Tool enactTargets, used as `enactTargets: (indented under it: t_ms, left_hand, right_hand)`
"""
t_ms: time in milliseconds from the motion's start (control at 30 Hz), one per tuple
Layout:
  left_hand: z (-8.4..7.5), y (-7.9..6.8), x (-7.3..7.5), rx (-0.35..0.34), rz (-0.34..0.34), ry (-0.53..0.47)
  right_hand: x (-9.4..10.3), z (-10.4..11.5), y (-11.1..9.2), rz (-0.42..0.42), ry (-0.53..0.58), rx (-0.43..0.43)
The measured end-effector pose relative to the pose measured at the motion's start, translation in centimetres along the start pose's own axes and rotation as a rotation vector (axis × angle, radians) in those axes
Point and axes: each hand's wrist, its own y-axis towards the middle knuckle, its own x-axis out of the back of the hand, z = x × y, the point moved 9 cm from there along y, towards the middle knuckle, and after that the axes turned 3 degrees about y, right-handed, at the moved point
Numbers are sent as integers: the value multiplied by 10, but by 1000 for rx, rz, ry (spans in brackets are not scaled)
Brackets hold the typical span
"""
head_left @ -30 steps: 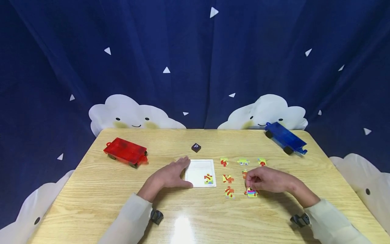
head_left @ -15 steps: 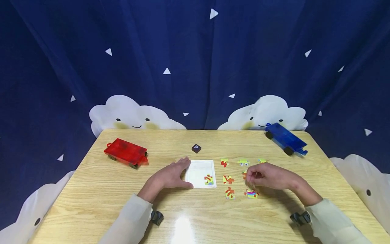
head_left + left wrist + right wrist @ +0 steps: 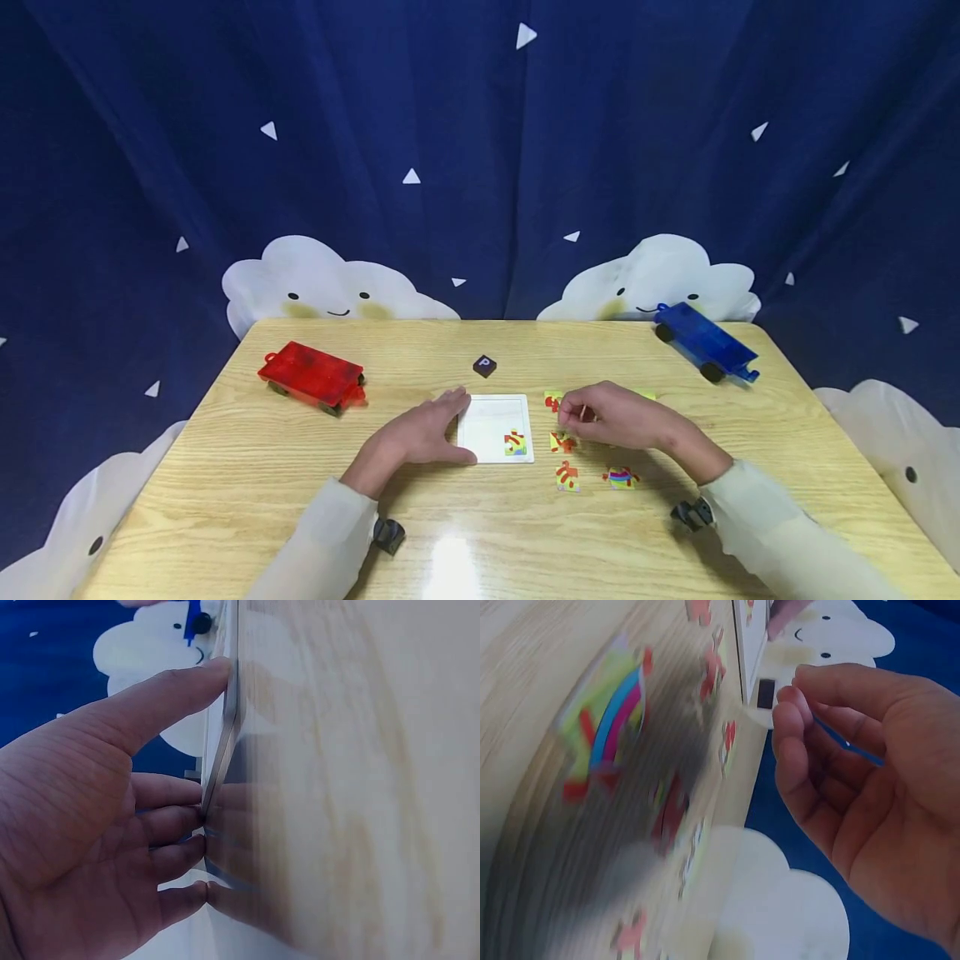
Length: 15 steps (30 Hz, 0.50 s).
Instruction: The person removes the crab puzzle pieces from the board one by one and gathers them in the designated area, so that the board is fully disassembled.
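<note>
My left hand [image 3: 423, 432] rests at the left side of a square white puzzle tray [image 3: 483, 414], thumb at its near corner and fingers by the far one. In the left wrist view the thumb touches the tray's edge [image 3: 225, 742] and the fingers are fairly straight. One yellow-red puzzle piece [image 3: 515, 443] lies in the tray's near right corner. My right hand [image 3: 618, 417] hovers over the loose pieces, thumb and fingers curled with tips close together; the right wrist view shows nothing between them. Below it lie a rainbow piece [image 3: 621, 477] and a yellow-red piece [image 3: 564, 442]; others are partly hidden.
Another loose puzzle piece [image 3: 567, 477] lies near the tray's right side. Beyond the tray sits a small black tile [image 3: 485, 365] marked P. A red toy wagon [image 3: 313, 375] stands at the left, a blue one [image 3: 705, 340] at the far right. A navy curtain [image 3: 480, 150] hangs behind the table.
My right hand has moved left and slightly away from me, from above the rainbow piece to over the left and middle pieces. The rainbow piece is now uncovered. My left hand stays at the tray.
</note>
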Motion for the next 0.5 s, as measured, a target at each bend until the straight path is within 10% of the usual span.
enactTargets:
  t_ms: [500]
  left_hand:
    - [1,0,1,0,-17,-13]
  right_hand:
    - [-30,20,49,25,-34,74]
